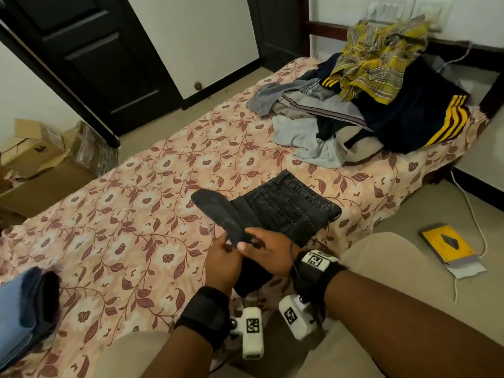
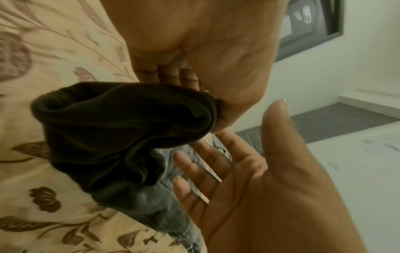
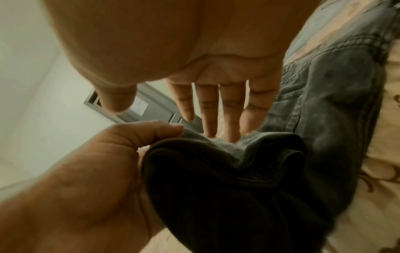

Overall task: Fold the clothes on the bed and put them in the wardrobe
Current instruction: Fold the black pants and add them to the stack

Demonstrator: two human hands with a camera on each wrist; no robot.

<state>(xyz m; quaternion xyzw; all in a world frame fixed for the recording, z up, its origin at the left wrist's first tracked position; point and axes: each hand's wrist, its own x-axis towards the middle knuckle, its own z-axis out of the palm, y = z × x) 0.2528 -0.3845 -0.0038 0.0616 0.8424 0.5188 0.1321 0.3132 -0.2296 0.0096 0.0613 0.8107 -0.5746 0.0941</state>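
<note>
Dark grey jeans lie folded on the floral bed sheet in front of me. One leg end is lifted and doubled back towards me. My left hand pinches that leg end between thumb and curled fingers. My right hand is right beside it, palm spread and fingers straight, touching the dark cloth without closing on it. A heap of unfolded clothes sits at the far end of the bed.
A small stack of folded blue and dark garments lies at the bed's near left. Dark doors stand beyond the bed, cardboard boxes on the left. A yellow packet and white cable lie on the floor to the right.
</note>
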